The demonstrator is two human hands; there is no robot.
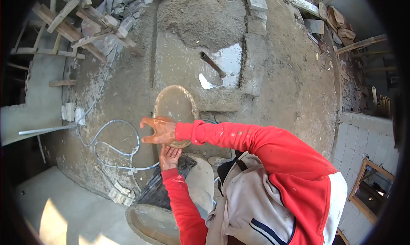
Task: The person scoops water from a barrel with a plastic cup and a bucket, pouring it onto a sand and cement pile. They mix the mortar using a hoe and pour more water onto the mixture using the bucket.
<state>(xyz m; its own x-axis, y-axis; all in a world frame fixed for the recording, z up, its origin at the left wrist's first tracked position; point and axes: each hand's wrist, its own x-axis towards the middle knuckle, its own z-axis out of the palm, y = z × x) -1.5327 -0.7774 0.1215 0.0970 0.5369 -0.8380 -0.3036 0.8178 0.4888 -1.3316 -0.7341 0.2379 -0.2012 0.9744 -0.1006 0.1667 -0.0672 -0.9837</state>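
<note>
My right hand (160, 130) reaches across the near part of a round basin (193, 100) with a pale, crusted rim and murky grey-brown contents. Its thumb and fingers are curved and spread apart, with nothing between them. Just below it, my left hand (170, 156) is turned palm up beside the basin's near edge, fingers stretched out and nothing in it. The two hands are close together; whether they touch is unclear. Beyond the basin, a tool with a brown tube-like handle (212, 64) and a pale blade (206, 82) rests in wet grey mix (179, 59).
A sand heap (200, 18) rises behind the wet mix. A hose (114, 121) loops over the ground at left. Nearer me are a dark plastic sheet (160, 189) and a round container (139, 228). Timber pieces (64, 25) lean at upper left; blocks (258, 2) line the back.
</note>
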